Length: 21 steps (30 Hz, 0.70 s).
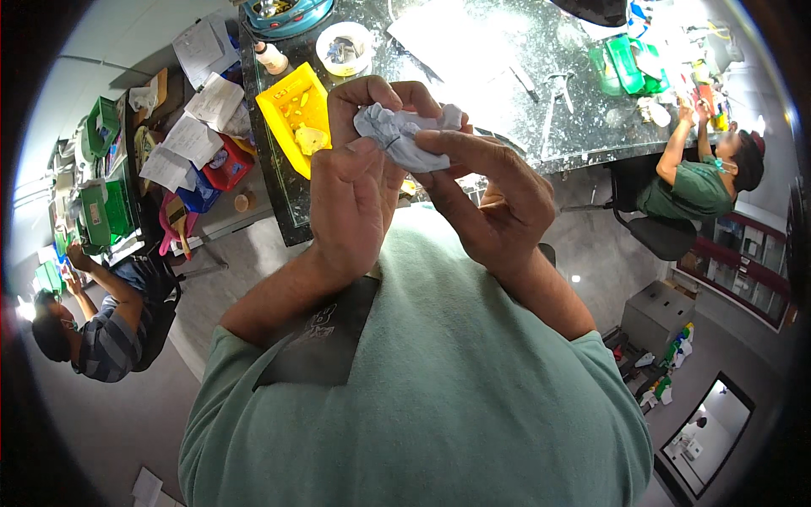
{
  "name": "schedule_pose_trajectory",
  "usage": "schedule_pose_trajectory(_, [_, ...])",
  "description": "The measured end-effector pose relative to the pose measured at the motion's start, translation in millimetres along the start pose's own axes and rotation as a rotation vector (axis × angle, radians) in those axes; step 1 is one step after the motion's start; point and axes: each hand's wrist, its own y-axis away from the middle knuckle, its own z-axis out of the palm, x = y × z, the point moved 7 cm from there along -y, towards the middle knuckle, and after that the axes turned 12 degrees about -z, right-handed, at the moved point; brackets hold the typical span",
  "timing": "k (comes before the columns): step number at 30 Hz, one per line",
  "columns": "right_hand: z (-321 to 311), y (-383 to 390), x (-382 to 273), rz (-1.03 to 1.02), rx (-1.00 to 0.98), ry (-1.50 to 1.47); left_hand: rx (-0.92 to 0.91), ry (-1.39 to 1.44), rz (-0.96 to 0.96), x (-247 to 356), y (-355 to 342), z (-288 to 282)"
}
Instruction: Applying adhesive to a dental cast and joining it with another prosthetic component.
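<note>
A crumpled light blue-grey cloth [401,139] is pinched between my two hands, raised above the near edge of the dark speckled table [287,198]. My left hand [355,165] is closed on the cloth's left part, its fingers curled behind and over it. With thumb and forefinger, my right hand [498,186] grips the right part. Whether anything lies inside the folds is hidden. Just left of my left hand sits a yellow tray [274,106] with small yellow pieces in it.
Behind the tray stand a white tub [365,42], a small bottle [271,57] and a blue bowl [287,24]. A caliper-like metal tool [553,106] lies to the right. Green bins [625,63] are at the far right. One person [697,182] sits right, another [110,329] left.
</note>
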Motion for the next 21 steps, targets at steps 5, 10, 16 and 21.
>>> schedule_pose_trajectory(5, [-1.4,-2.5,0.2,0.026,0.030,0.022,0.040,-0.076,0.006,1.6,1.3,-3.8])
schedule_pose_trajectory(10, [-1.1,-3.7,-0.1,-0.047,-0.003,0.028,0.041,-0.098,0.019,2.7,3.1,-2.2])
schedule_pose_trajectory(16, [-0.4,-5.7,3.2,0.127,0.009,-0.003,0.098,-0.138,0.030,2.9,2.0,-3.6])
schedule_pose_trajectory(21, [-0.5,-7.7,-6.2,-0.016,-0.045,0.173,0.077,-0.151,0.062,3.6,3.2,-4.0])
